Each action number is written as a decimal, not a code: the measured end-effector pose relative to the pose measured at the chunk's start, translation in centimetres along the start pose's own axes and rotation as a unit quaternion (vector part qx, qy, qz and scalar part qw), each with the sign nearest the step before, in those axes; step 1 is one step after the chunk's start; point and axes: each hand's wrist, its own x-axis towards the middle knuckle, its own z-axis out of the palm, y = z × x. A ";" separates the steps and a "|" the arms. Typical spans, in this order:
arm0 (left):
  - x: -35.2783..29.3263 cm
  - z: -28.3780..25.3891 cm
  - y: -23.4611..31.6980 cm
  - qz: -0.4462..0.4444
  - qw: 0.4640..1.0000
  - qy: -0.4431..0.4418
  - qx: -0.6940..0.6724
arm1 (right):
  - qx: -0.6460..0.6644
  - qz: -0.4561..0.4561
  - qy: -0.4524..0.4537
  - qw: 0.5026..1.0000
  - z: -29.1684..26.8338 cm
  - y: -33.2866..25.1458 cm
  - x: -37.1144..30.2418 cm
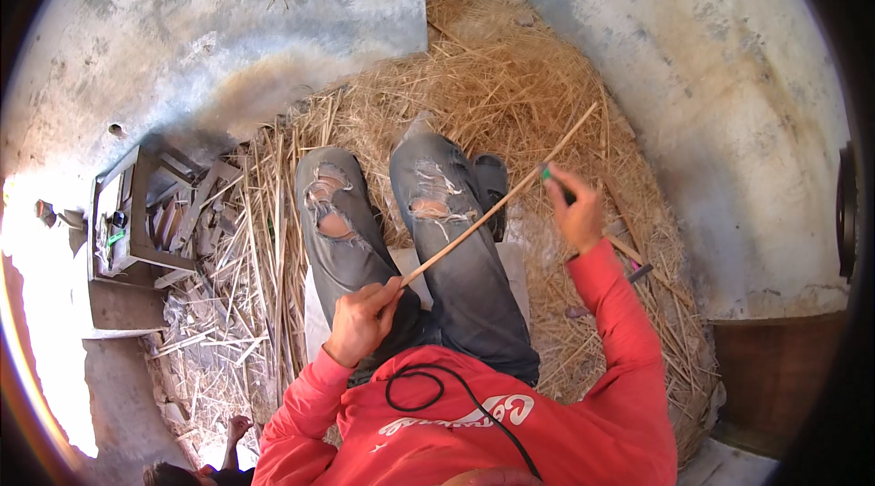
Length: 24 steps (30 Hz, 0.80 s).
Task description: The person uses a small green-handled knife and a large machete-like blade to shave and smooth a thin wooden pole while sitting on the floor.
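Above the grey jeans (469, 295), I held the stick (483, 220) aslant, left hand (360, 322) pinching its near end; whether the right hand (579, 211), farther up, gripped, I could not tell. Steady support seemed best.

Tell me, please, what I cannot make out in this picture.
- Lower end of the stick: head view, hidden by the left hand.
- Green thing at the right hand: head view, too small to identify.
- Other person: head view, mostly cut off by the lower edge.
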 end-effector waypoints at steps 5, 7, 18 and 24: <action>0.3 0.9 -0.1 -0.012 1.000 -0.003 -0.025 | 0.070 0.025 -0.051 0.996 2.9 -2.4 -2.4; 0.2 1.0 0.0 -0.031 0.999 -0.001 -0.037 | 0.071 -0.004 -0.091 0.993 3.5 -5.4 -4.4; 0.9 2.6 0.6 -0.022 0.999 0.022 -0.034 | 0.068 -0.043 -0.042 0.996 4.3 -5.3 -3.9; 1.5 4.3 0.9 -0.033 0.996 0.066 -0.046 | 0.052 -0.046 -0.008 0.998 3.5 -5.1 -2.6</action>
